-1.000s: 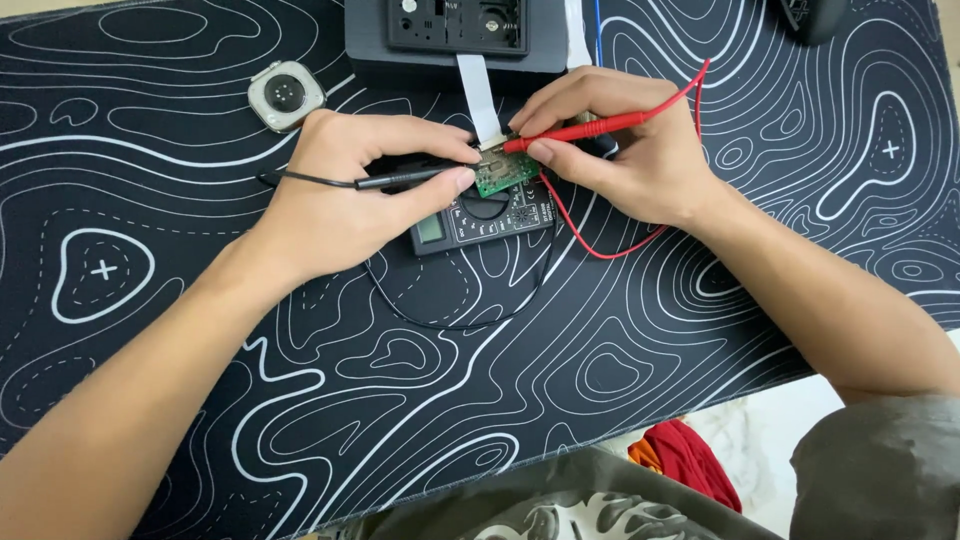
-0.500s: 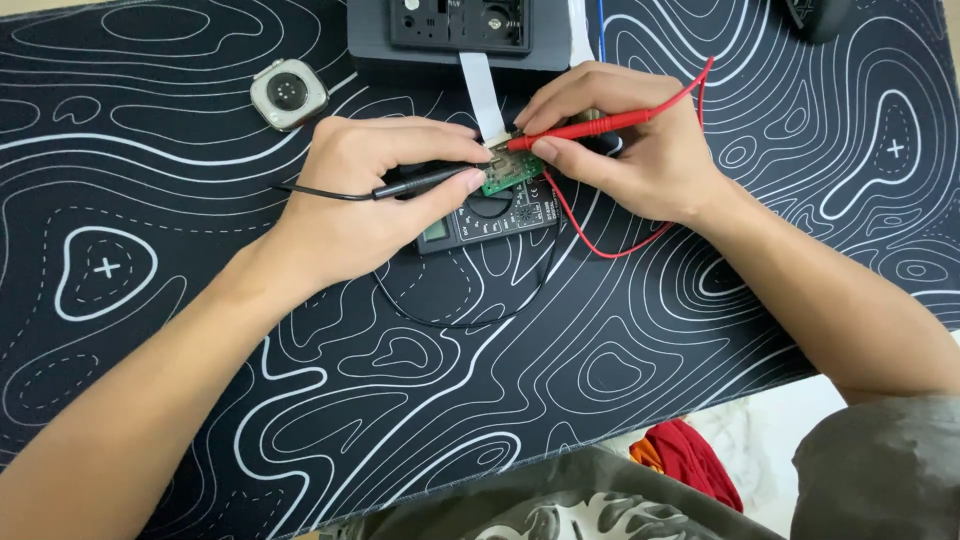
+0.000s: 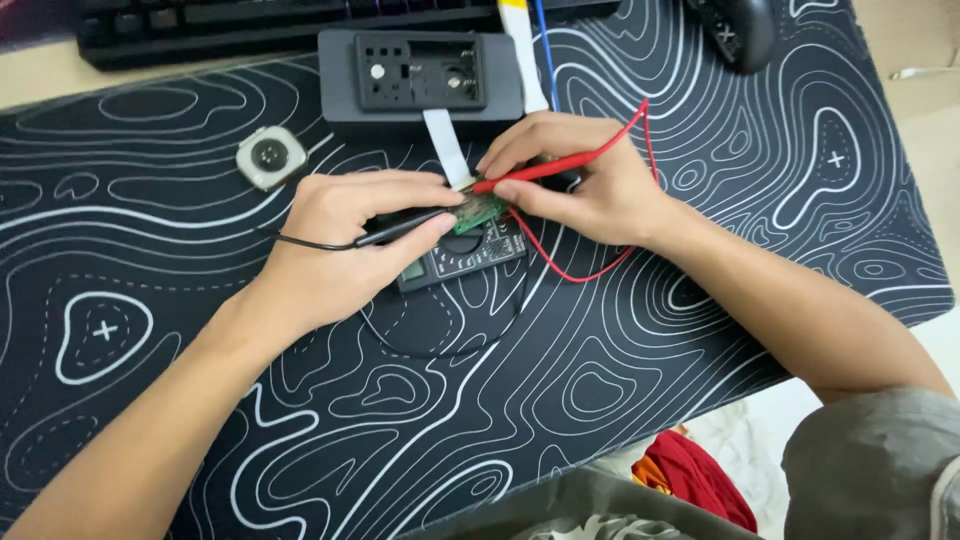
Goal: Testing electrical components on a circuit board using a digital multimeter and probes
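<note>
i see my left hand [image 3: 345, 245] pinched shut on a slim black probe [image 3: 405, 227] whose long axis runs from 8 to 2 o'clock, tip toward a small green circuit board [image 3: 482, 210], while my right hand [image 3: 585, 185] is clamped on a glossy red probe [image 3: 545, 172] lying 2 to 8 o'clock, tip at the same board. the board sits over a flat dark multimeter [image 3: 458, 255] near the middle of the surface [image 3: 700, 330], a black mat with white contour lines, with a boxy grey plastic housing [image 3: 420, 75] at 12 o'clock and a rounded square white watch case [image 3: 270, 156] at 10 o'clock.
</note>
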